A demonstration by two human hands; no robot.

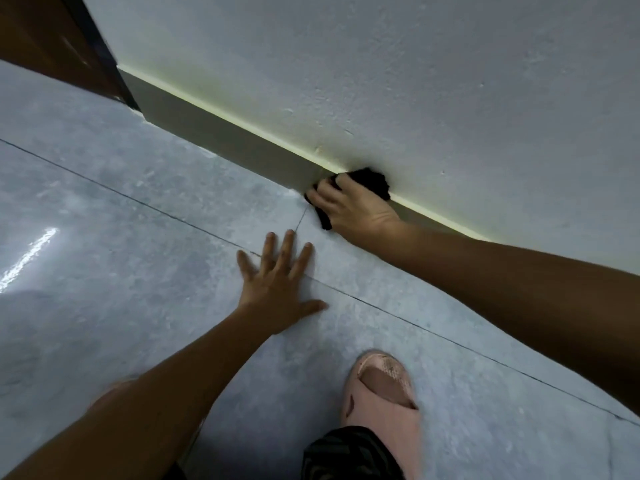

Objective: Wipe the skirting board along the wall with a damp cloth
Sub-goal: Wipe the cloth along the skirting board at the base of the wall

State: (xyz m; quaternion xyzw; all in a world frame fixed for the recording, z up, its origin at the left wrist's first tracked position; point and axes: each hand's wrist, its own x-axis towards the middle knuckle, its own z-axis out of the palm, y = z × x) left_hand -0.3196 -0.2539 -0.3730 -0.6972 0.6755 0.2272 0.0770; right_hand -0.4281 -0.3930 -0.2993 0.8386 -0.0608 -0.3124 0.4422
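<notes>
A grey skirting board (221, 133) runs diagonally along the foot of a white wall (415, 81), from the upper left down to the right. My right hand (356, 209) presses a black cloth (372, 183) against the board, fingers closed over it; parts of the cloth stick out above and below the hand. My left hand (280, 282) lies flat on the grey tiled floor (121, 237) with its fingers spread, a short way in front of the board and holding nothing.
A dark brown door frame (69, 46) ends the skirting board at the upper left. My foot in a pink slipper (381, 389) stands on the floor at the bottom centre, with a dark patterned garment (349, 455) beside it. Thin grout lines cross the tiles.
</notes>
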